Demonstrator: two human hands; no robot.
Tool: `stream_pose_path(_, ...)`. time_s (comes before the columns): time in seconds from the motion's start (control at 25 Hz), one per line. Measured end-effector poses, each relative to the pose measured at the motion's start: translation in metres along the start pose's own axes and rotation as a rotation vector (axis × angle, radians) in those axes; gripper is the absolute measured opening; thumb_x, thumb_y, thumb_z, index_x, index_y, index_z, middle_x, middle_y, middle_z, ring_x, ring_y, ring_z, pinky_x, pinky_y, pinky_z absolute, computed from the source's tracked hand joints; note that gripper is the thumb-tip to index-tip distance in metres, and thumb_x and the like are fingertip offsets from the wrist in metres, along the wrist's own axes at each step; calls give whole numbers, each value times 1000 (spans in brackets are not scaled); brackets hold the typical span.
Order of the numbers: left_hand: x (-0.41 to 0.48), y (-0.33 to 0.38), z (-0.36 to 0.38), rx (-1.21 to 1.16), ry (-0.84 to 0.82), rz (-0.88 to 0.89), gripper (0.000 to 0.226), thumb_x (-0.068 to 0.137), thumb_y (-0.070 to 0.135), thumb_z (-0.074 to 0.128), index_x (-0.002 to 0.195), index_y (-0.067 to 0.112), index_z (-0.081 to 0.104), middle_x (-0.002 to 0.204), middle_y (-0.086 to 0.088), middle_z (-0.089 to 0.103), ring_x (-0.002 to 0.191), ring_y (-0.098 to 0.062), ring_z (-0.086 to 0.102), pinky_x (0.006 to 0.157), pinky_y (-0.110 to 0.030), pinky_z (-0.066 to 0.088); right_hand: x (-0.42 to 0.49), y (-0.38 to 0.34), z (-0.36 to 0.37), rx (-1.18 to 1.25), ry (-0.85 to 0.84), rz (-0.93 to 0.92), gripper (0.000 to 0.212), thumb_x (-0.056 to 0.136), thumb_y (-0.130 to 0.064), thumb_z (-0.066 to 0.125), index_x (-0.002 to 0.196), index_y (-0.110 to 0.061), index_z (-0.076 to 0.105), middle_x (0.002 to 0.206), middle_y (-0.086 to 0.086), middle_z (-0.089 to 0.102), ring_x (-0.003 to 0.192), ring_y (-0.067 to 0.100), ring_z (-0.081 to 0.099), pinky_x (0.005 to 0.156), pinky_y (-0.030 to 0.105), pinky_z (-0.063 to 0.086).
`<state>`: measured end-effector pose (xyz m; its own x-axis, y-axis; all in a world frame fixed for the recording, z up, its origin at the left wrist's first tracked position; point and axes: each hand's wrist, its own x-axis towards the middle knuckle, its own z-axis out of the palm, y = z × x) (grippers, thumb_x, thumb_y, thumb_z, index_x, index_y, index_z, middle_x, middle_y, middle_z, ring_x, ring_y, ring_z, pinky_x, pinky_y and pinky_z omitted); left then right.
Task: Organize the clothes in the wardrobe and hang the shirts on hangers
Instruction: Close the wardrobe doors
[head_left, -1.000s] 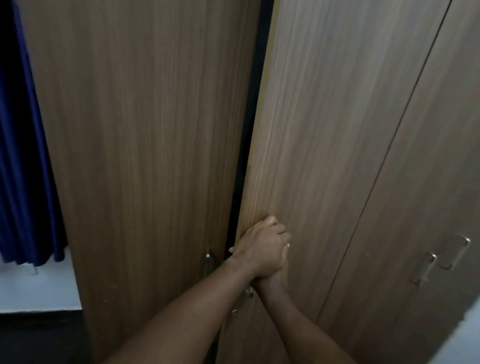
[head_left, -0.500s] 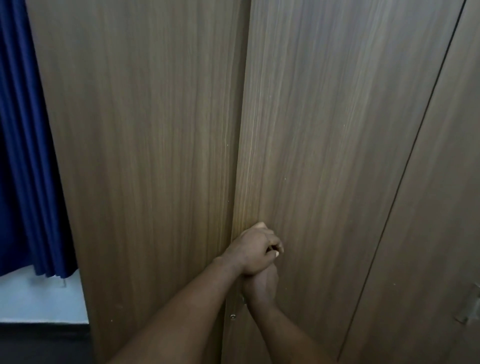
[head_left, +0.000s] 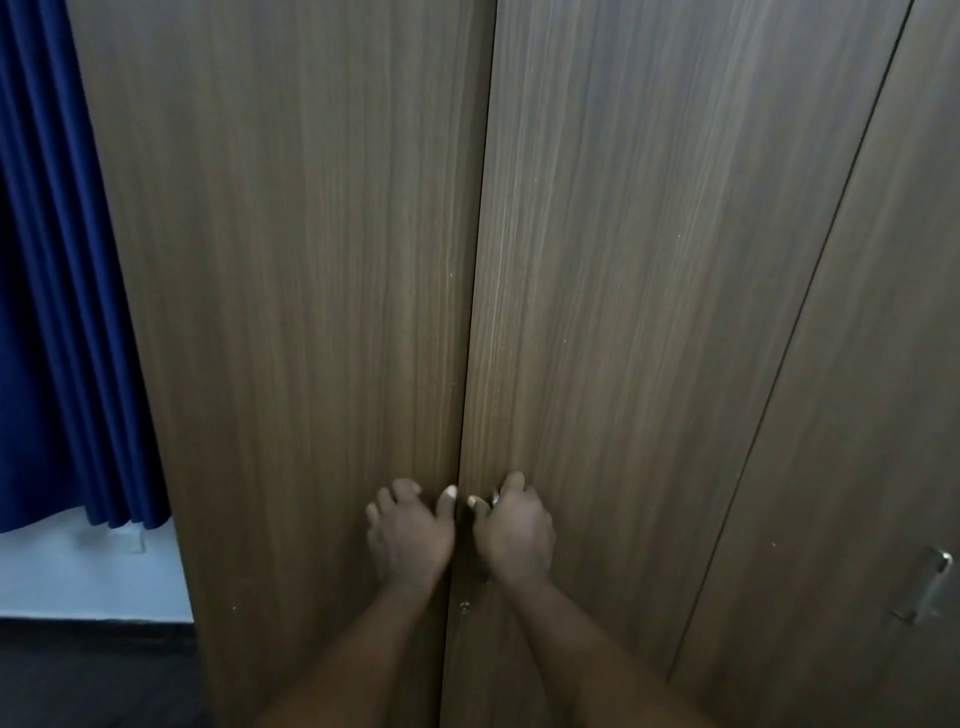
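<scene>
Wardrobe doors (head_left: 311, 260) shut; right hand (head_left: 514, 535) grip clamped on metal handle (head_left: 495, 499), left hand (head_left: 410, 538) grip curled, hold unclear.

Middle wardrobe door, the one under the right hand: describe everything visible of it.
The middle door is a flat, tall panel of brown wood-look laminate with vertical grain. It looks shut: only a thin dark seam parts it from the left door, and another dark line runs along its right edge. The right hand curls round its handle low by the seam, where a glint of silver metal shows. A small round metal fitting sits just below the hand.
</scene>
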<state>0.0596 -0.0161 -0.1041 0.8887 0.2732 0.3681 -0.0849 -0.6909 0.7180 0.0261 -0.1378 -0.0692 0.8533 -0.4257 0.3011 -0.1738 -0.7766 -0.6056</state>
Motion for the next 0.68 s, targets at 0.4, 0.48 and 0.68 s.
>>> stream_pose_path(0.4,0,-39,14,-114,-570,-304,98,59,83,64,134,20,59,119,-1,71,107,-22,68,93,-38,55,-15,4,19,167,-152,93,44,93,-52,65,121,-20,51,109,5,70,102,27,69,86,39,56)
stream_pose_path(0.48,-2,-40,16,70,-482,-288,107,61,92,51,142,23,56,124,-3,71,113,-27,67,97,-40,54,-18,7,16,150,-137,85,42,94,-54,64,115,-20,53,106,5,70,100,28,68,79,35,52)
stream_pose_path(0.68,-18,-32,16,143,-389,-288,91,76,84,52,140,20,59,126,-9,70,124,-34,58,96,-40,52,-25,5,17,139,-141,83,39,96,-48,63,115,-18,48,97,1,65,95,27,67,71,32,44)
